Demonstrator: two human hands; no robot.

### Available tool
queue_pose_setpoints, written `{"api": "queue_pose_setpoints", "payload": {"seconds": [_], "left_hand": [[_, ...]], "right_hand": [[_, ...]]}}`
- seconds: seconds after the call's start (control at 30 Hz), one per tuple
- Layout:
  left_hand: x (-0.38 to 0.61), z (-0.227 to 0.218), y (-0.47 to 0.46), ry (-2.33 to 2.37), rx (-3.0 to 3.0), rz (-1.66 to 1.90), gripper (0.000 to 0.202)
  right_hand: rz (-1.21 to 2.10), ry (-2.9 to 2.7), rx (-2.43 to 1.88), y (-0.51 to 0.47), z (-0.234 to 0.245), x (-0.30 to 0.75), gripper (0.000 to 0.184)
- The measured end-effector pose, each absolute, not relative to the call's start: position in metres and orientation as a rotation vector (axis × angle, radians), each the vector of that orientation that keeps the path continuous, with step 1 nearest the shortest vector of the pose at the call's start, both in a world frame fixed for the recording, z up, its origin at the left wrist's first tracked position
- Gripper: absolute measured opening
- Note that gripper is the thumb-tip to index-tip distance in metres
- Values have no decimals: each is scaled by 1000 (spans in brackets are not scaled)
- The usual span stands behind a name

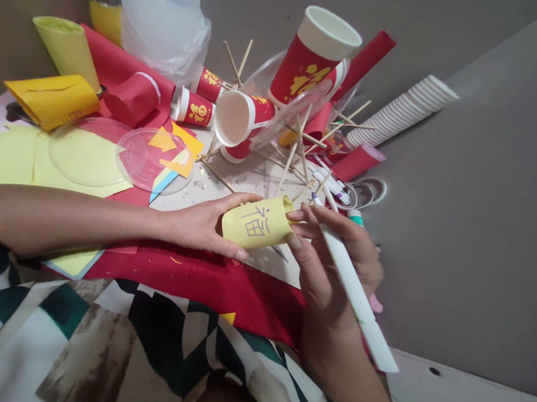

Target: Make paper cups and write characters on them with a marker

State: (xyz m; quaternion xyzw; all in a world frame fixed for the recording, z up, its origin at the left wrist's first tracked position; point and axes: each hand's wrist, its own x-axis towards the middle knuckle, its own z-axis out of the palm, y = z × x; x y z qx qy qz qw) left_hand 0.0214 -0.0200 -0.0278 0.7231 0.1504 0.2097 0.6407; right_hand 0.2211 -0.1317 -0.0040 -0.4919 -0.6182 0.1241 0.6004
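My left hand (215, 225) is wrapped round the far left end of a yellow paper tube (257, 223). A dark purple Chinese character is drawn on the tube's side. In my right hand (338, 262) is a long white marker (354, 288), lying across the fingers with its purple tip pointing up and away. The fingertips of that hand also touch the open right end of the tube, with at least one at its rim. The tube is tilted, held above a whitish board (223, 185).
Red paper cups (244, 118), wooden sticks (295, 147) and clear plastic lids (155, 161) crowd the table's far side. A leaning stack of white cups (400, 112) stands by the wall. Yellow paper sheets (2, 155) lie left, and red cloth (160, 273) runs along the front.
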Motion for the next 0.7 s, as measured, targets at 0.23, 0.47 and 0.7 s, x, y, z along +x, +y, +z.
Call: {"api": "queue_pose_setpoints", "payload": {"seconds": [0.23, 0.47, 0.7], "left_hand": [[22, -28, -14, 229, 1517, 254, 99], [23, -29, -15, 221, 1523, 242, 91], [24, -30, -19, 328, 1577, 457, 96]], "right_hand": [[312, -1555, -1163, -135, -5, 227, 47], [260, -1545, -1150, -138, 3, 220, 52], [213, -1504, -1134, -136, -1, 224, 54]]}}
